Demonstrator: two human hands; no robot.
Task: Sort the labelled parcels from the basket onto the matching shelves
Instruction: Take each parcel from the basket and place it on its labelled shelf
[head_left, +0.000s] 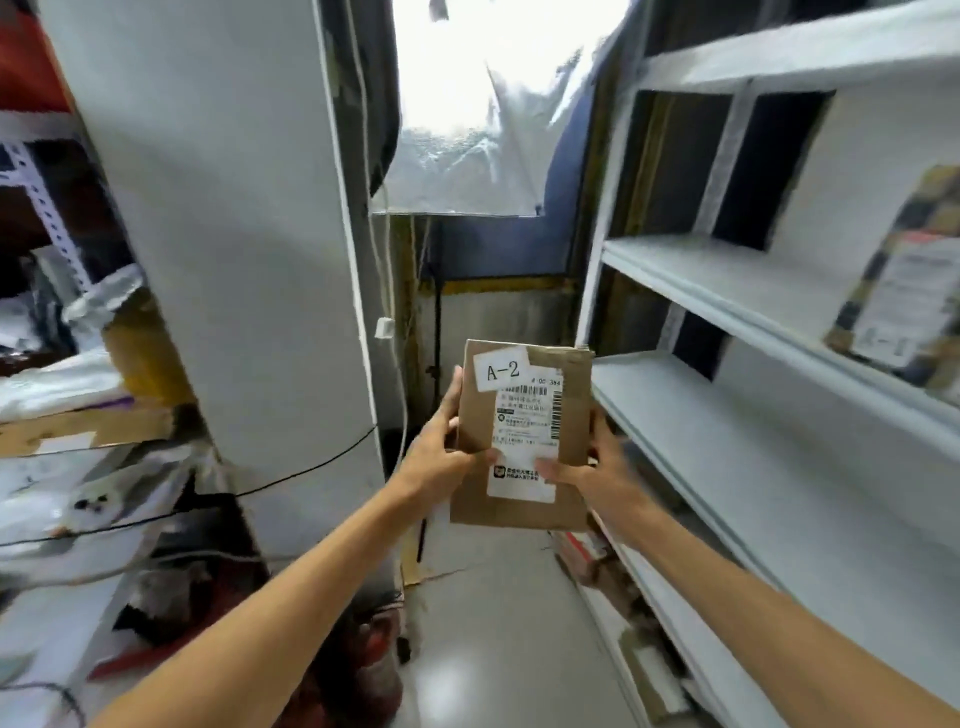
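Cardboard parcel (523, 434): held upright in the aisle between both hands, its printed face turned to the person. I judge this is so the tag can be read before a shelf is chosen.
A-2 sticker (502, 370): white, on the parcel's upper left corner, above both thumbs and fully uncovered. It names the shelf to look for.
Shipping label (522, 483): below the sticker, partly crossed by the two thumbs.
Left hand (434, 457): grip closed on the parcel's left edge, with the fingers (453, 395) running up that edge and the thumb pressed on the front.
Right hand (597, 467): grip closed on the lower right part, with the thumb laid across the label and the fingers wrapped behind the right edge. It is somewhat blurred.
Why two hands: the parcel looks thin and flat, and a hold on both edges keeps it square to the eye.
White shelving (701, 415): just right of the right-hand grip, with boards above and below grip height. No shelf tags can be read.
Second parcel (898, 291): stands on a higher board, up and well to the right of the grip. Its tag is too blurred to be sure of.
Basket: not in view.
White panel (234, 234): left of and beyond the left-hand grip, with cluttered racks further left.
Step in hand: probably reading the tag; the parcel is not yet shelved.
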